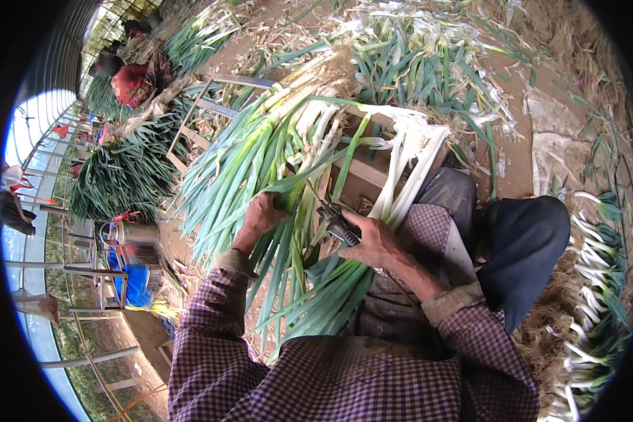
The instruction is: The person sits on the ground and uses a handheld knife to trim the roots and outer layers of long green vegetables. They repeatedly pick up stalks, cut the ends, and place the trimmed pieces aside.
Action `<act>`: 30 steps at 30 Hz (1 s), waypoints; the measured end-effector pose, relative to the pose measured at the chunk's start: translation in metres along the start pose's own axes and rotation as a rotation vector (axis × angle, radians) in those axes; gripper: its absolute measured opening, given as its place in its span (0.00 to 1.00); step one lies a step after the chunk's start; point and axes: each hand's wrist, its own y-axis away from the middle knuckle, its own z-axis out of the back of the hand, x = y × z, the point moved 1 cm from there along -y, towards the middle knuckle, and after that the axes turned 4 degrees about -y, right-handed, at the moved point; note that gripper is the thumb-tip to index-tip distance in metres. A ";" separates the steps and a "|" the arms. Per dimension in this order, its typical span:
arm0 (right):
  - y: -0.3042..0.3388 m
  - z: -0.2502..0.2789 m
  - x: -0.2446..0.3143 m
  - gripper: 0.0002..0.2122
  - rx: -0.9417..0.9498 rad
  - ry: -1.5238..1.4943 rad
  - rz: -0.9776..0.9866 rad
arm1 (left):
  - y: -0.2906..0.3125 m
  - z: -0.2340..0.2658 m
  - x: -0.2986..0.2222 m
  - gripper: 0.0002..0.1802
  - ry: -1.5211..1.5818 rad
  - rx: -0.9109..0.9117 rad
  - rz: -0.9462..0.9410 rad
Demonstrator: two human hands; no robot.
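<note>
checked shirt (pixel 373 380) closest; l hand (pixel 261 218) grip on grn leaves (pixel 290 183); r hand (pixel 374 243) grip round blk tool (pixel 340 226).

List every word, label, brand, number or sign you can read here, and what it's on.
None can be read: no lettering shows on the green onions, the black-handled tool in the right hand or the checked sleeves.
The blue item in the background is too small to tell.
</note>
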 end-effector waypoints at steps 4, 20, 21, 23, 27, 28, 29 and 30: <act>-0.016 0.004 -0.013 0.32 -0.085 -0.007 0.025 | 0.002 0.006 -0.011 0.36 0.112 -0.008 0.061; 0.032 0.015 0.010 0.42 0.178 0.113 -0.090 | 0.006 -0.003 -0.014 0.26 0.524 0.174 0.086; 0.037 0.015 0.010 0.41 0.180 0.136 -0.054 | 0.008 -0.006 -0.012 0.26 0.552 0.183 0.097; 0.032 0.015 0.007 0.41 0.181 0.103 -0.116 | 0.009 -0.003 -0.018 0.26 0.603 0.201 0.112; 0.003 0.018 -0.003 0.42 0.092 0.064 -0.121 | 0.010 -0.017 -0.003 0.20 0.489 0.108 0.086; 0.000 0.015 -0.018 0.36 -0.089 0.054 0.037 | 0.006 -0.017 -0.011 0.21 0.509 0.119 0.084; -0.005 0.015 -0.020 0.36 -0.086 0.057 0.023 | 0.007 -0.014 -0.018 0.21 0.528 0.127 0.091; -0.012 0.018 -0.022 0.36 -0.084 0.060 0.010 | 0.008 -0.012 -0.023 0.22 0.547 0.134 0.098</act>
